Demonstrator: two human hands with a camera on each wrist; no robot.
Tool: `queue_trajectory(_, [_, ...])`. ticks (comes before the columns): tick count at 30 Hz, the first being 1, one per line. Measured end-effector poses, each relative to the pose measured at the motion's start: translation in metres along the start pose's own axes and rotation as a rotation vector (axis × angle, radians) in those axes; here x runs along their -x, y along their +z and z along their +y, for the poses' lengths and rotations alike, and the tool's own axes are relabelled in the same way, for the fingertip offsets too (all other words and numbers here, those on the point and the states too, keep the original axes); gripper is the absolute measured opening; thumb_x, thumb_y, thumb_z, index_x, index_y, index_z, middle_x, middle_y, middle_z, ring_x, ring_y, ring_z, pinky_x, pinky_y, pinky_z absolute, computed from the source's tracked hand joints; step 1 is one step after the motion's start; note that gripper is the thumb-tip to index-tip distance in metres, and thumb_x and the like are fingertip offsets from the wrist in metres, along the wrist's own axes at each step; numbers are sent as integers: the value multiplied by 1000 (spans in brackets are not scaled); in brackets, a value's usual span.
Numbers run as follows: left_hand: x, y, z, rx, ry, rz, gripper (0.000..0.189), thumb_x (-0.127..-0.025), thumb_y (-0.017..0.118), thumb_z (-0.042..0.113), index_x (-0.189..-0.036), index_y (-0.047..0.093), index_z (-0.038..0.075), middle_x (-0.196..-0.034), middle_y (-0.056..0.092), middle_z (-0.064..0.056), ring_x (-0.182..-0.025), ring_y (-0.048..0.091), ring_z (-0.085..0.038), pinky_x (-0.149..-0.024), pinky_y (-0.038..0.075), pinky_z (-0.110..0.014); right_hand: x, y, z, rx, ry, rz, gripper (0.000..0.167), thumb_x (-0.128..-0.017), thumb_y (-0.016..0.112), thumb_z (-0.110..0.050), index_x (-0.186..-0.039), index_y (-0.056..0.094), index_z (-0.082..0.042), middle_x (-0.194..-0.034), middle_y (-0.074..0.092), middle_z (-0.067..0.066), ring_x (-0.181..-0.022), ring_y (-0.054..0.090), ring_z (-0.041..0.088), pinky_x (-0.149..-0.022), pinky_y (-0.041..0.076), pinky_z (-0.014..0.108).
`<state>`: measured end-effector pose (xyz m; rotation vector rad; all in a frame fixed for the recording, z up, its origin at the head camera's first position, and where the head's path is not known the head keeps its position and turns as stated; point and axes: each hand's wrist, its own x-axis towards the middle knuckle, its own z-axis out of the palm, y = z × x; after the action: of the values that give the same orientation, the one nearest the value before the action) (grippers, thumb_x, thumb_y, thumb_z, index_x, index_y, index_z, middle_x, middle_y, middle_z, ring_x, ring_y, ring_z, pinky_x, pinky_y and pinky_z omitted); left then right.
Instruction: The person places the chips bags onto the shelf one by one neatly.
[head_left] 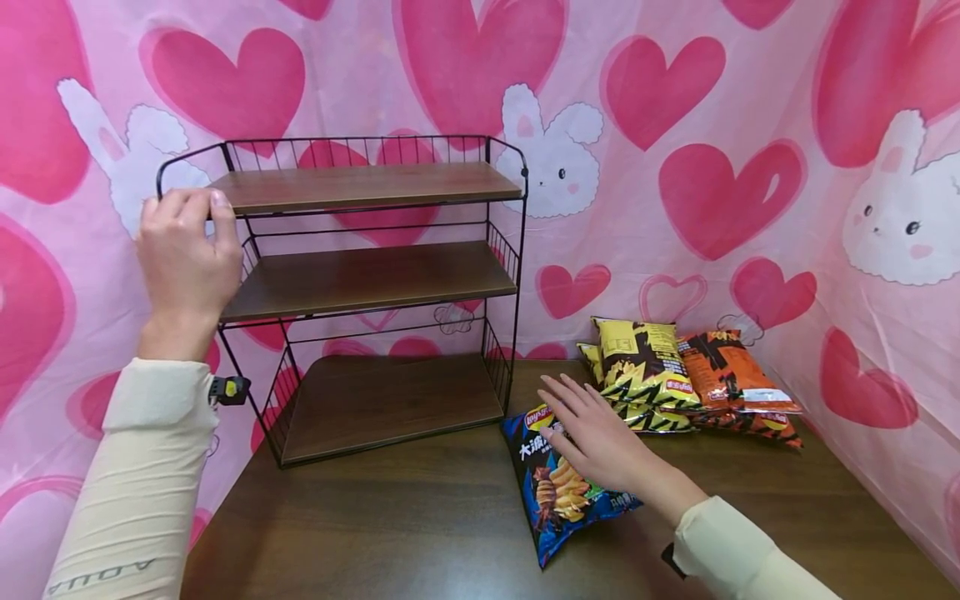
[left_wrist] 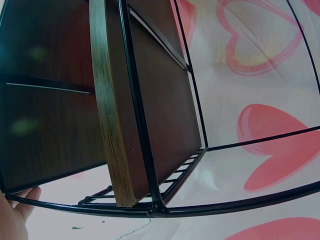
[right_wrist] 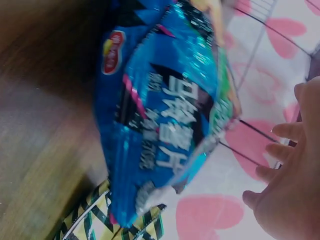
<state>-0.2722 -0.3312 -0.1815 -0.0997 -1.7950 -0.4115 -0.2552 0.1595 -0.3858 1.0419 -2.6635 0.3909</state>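
A black wire rack with three brown wooden shelves (head_left: 390,279) stands on the table; its frame bar (left_wrist: 135,90) and shelf boards fill much of the left wrist view. My left hand (head_left: 191,254) grips its top left front corner, fingers curled over it; part of that hand (left_wrist: 17,215) shows beside the black rail. Right of the rack lies a blue chip bag (head_left: 558,521), called chips by its printed pictures. Above it my right hand (head_left: 603,437) is held with straight, spread fingers. In the right wrist view this hand (right_wrist: 290,165) is apart from the blue bag (right_wrist: 145,115).
Yellow chip bags (head_left: 645,358) and orange chip bags (head_left: 735,371) are piled at the back right of the brown table (head_left: 390,533). A pink cloth with hearts and rabbits (head_left: 465,75) hangs behind and along the right side.
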Motion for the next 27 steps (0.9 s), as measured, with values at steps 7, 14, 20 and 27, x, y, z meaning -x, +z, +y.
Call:
queue_trajectory(7, [-1,-1,1,-3,-6,-12,53,-106,43,32,-104,70,-12,-109,68,-33,-103,57,-55,-89,39,-61,-1,16,-1,115,-59,-110,60,-105,49,-48,-156,45,-16,-168,27,7,-157,17,33,-122,18,62])
queue_trajectory(14, [0,-1,1,-9,-5,-12,52,-106,43,32,-105,70,-12,-109,68,-32,-103,57,-55,-88,39,-61,5,27,6,138,-57,-150,61,-106,47,-50,-154,47,-12,-166,32,10,-156,20,36,-121,19,63])
queue_trajectory(20, [0,-1,2,-15,-8,-6,52,-106,43,32,-105,70,-12,-110,68,-32,-102,56,-56,-87,39,-62,10,34,12,129,-43,-179,64,-105,45,-53,-155,45,-14,-165,33,11,-155,23,38,-120,24,63])
queue_trajectory(27, [1,-1,2,-14,-7,-8,52,-106,43,32,-105,70,-12,-110,68,-32,-102,56,-57,-87,39,-62,16,38,17,90,-12,-178,66,-104,45,-57,-156,44,-15,-164,35,12,-153,25,41,-119,25,63])
